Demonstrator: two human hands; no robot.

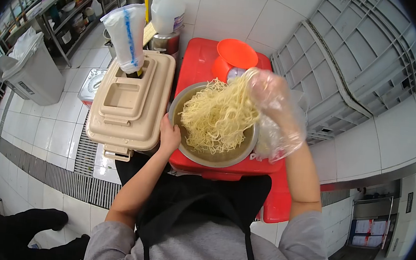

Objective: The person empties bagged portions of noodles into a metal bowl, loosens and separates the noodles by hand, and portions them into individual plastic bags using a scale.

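A metal bowl (pixel 215 161) with yellow noodles (pixel 211 125) in it stands on a red surface (pixel 198 54). My left hand (pixel 169 135) is bare and closed on the bowl's left rim. Above the bowl's right side, my right hand (pixel 270 93), inside a clear plastic bag or glove, grips a bunch of noodles that hangs down to the rest. Behind the bowl is an orange-red scale (pixel 237 53) with a round top. A clear plastic bag (pixel 270 138) lies at the bowl's right edge, partly hidden by my right forearm.
To the left stands a beige lidded container (pixel 125 104) with a plastic-wrapped item (pixel 128 37) upright on it. A white jug (pixel 168 11) is behind. Grey crates (pixel 324 71) lean at the right. Another person's legs (pixel 38 231) show at the lower left.
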